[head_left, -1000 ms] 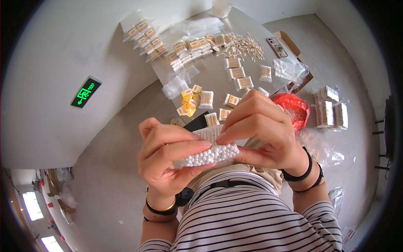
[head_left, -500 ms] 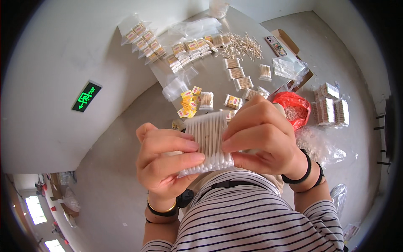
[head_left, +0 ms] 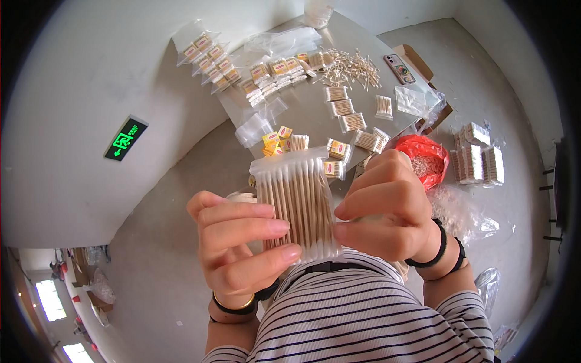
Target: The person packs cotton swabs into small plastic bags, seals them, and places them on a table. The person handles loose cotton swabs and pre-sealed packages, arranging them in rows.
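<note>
In front of my body is a small clear zip bag of cotton swabs [head_left: 296, 199], held upright with the wooden sticks in a row and white tips at top and bottom. My left hand [head_left: 239, 242] grips its left side, fingers across the front and the thumb hidden behind. At the bag's right edge, my right hand [head_left: 387, 209] has its fingers curled and the fingertips pinching the side of the plastic. Just beyond the bag, on the table, lie yellow printed cards [head_left: 277, 140] and a swab pack with a yellow card [head_left: 338, 149].
The grey table [head_left: 302, 100] carries loose swabs [head_left: 350, 68], bundled swabs [head_left: 342, 107], stacked carded packs [head_left: 278, 69], empty clear bags [head_left: 260, 127] and a phone [head_left: 399, 68]. Right of it sit a red bag of swabs [head_left: 426, 158] and stacked packs [head_left: 478, 158] on the floor.
The bag has tilted so its full front and zip strip face up toward me. My right fingers have slid from its front to its right edge.
</note>
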Tool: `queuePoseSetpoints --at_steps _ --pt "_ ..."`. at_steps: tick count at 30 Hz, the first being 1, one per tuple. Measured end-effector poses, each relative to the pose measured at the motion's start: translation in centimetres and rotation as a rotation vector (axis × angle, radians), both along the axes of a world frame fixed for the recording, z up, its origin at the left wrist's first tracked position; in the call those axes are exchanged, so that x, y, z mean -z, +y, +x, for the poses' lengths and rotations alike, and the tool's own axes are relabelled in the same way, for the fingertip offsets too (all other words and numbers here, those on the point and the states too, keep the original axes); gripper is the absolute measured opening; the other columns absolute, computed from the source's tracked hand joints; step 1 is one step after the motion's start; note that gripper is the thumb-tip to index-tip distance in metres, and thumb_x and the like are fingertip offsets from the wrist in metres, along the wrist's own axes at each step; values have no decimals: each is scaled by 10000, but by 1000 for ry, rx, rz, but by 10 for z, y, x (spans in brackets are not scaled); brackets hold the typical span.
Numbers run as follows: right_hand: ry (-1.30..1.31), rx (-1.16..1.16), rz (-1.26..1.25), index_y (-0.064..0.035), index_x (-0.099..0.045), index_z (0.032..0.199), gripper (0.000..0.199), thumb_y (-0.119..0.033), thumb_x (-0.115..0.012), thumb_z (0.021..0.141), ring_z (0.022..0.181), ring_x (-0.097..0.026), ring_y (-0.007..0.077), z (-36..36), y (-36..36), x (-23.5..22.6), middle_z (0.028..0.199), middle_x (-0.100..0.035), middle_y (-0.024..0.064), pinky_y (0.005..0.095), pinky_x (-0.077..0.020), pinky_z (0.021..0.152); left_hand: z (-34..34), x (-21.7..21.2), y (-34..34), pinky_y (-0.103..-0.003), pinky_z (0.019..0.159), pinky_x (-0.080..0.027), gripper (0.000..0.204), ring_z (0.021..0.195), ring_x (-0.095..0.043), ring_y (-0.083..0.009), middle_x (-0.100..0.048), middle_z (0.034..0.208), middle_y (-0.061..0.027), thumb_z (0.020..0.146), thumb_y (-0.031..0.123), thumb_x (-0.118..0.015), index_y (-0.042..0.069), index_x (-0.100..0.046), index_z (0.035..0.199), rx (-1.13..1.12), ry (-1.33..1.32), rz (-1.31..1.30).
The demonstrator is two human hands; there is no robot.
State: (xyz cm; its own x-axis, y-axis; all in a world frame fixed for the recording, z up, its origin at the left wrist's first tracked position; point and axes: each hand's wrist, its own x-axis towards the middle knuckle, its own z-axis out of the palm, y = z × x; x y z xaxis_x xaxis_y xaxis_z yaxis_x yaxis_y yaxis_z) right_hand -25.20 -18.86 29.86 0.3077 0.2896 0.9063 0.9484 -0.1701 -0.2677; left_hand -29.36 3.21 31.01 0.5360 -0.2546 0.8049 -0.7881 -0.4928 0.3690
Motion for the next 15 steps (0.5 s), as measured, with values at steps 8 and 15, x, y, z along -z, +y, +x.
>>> queuePoseSetpoints --at_steps 8,15 --pt "-78 36 46 -160 -656 913 271 -148 -717 649 704 -573 154 1 5 3 899 -612 -6 280 -395 588 -4 -4 -3 -382 960 -375 288 965 -628 -138 -659 1050 96 766 160 -797 310 -666 974 -6 33 15" --pt "-38 -27 2 -139 -667 928 253 -168 -709 681 733 -579 162 -1 2 -1 928 -617 -2 281 -401 596 -4 -9 -5 -380 932 -389 290 930 -635 -132 -674 1034 99 766 196 -820 291 -661 989 -4 32 75"
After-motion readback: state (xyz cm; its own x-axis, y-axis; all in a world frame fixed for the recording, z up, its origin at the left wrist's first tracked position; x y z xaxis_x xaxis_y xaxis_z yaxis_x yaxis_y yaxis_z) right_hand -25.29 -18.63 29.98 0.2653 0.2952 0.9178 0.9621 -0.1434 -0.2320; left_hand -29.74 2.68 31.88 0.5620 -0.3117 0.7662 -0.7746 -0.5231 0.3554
